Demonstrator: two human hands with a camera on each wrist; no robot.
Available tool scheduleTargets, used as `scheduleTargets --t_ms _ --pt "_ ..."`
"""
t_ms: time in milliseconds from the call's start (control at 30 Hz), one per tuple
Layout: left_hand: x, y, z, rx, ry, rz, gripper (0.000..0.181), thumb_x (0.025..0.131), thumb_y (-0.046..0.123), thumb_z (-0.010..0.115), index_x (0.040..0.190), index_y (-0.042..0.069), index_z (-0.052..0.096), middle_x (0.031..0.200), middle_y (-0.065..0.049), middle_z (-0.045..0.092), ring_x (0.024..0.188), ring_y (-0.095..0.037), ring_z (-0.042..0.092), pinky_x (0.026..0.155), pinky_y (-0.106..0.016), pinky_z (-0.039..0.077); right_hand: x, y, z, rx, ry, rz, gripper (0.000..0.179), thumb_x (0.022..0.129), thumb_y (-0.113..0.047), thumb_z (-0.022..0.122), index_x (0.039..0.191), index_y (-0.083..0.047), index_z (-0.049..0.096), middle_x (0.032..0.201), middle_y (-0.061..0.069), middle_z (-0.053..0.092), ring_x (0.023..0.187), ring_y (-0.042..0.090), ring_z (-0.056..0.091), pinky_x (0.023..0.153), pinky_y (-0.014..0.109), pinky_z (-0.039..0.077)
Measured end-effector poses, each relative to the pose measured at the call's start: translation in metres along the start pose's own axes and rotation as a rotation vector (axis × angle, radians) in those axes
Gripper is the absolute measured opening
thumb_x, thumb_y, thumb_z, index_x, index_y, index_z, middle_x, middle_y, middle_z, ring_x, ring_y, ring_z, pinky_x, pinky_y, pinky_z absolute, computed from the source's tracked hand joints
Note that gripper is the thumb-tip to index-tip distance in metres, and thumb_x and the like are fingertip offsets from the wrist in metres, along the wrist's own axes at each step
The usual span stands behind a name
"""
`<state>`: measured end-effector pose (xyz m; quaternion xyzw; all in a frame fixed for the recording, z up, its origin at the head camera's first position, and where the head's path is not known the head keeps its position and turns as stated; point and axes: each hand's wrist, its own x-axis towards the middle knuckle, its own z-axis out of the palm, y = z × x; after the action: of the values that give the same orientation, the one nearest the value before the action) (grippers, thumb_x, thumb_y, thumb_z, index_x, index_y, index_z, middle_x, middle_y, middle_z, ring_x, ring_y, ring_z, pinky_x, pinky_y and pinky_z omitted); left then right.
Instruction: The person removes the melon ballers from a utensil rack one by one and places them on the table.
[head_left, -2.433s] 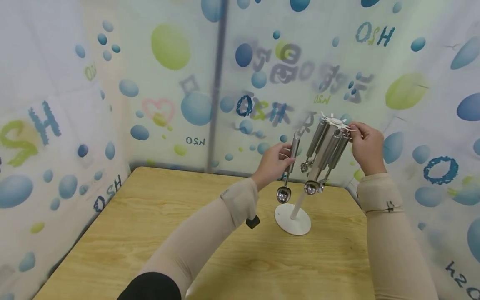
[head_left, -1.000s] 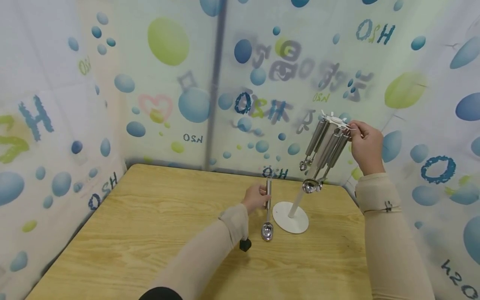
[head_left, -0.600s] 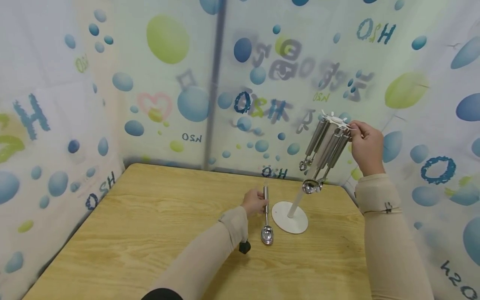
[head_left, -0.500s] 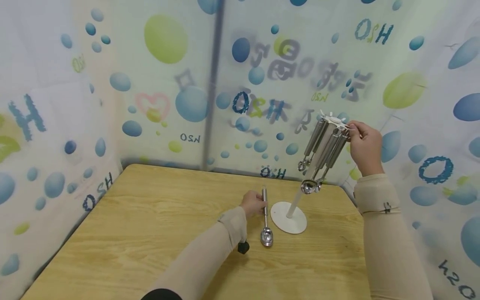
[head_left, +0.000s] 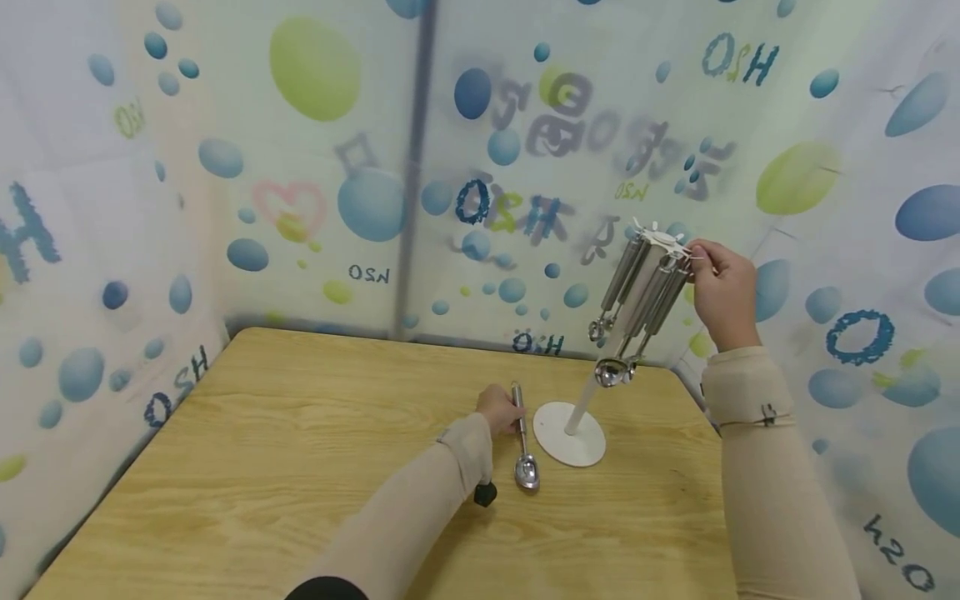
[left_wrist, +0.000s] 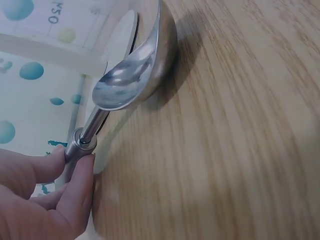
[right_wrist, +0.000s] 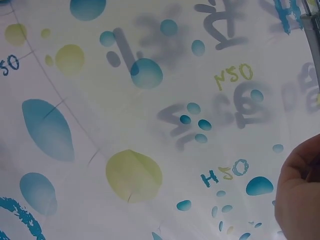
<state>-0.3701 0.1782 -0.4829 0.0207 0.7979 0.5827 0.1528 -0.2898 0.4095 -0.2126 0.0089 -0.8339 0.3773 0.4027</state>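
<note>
In the head view my left hand [head_left: 495, 408] pinches the handle of a metal ice cream scoop [head_left: 527, 472], low over the wooden table. From the left wrist, thumb and fingers close on the steel handle, and the deep oval bowl [left_wrist: 125, 82] lies at the table surface. My right hand [head_left: 726, 292] pinches the edge of the hooked top [head_left: 663, 241] of a white utensil stand. Several steel-handled utensils [head_left: 652, 292] hang from its hooks. Only part of the right hand [right_wrist: 302, 200] shows in the right wrist view.
The stand's round white base [head_left: 558, 450] is just right of the scoop. Behind the wooden table [head_left: 300, 467] hang curtains [head_left: 375, 125] with blue and green dots and lettering. A small black block [head_left: 485, 494] shows under the left wrist.
The left hand has carried the scoop from beside the hanging utensils down and left to the table, left of the base. The right hand keeps hold of the stand's top.
</note>
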Motion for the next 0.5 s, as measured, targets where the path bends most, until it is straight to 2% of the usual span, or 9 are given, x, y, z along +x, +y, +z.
scheduleTargets --t_ms 300,500 --pt "-0.0066 -0.0012 0.0076 0.149 0.089 0.014 0.018 0.086 0.002 0.080 0.084 -0.001 0.062 0.073 -0.010 0.063 0.057 -0.019 0.069 0.050 -0.024 0.056 -0.0021 0.0001 -0.0014 0.022 -0.012 0.036 0.030 0.107 -0.020 0.052 0.112 0.004 0.069 0.091 -0.010 0.065 0.077 0.002 0.060 0.071 0.013 0.049" --pt "-0.0079 -0.0019 0.0048 0.096 0.066 0.018 0.014 0.087 0.003 0.079 0.086 -0.004 0.067 0.074 -0.010 0.065 0.062 -0.020 0.070 0.053 -0.026 0.058 -0.0008 -0.0016 -0.0002 0.009 0.006 0.006 0.032 0.107 -0.020 0.053 0.113 0.006 0.071 0.089 -0.014 0.066 0.075 -0.002 0.061 0.070 0.011 0.049"
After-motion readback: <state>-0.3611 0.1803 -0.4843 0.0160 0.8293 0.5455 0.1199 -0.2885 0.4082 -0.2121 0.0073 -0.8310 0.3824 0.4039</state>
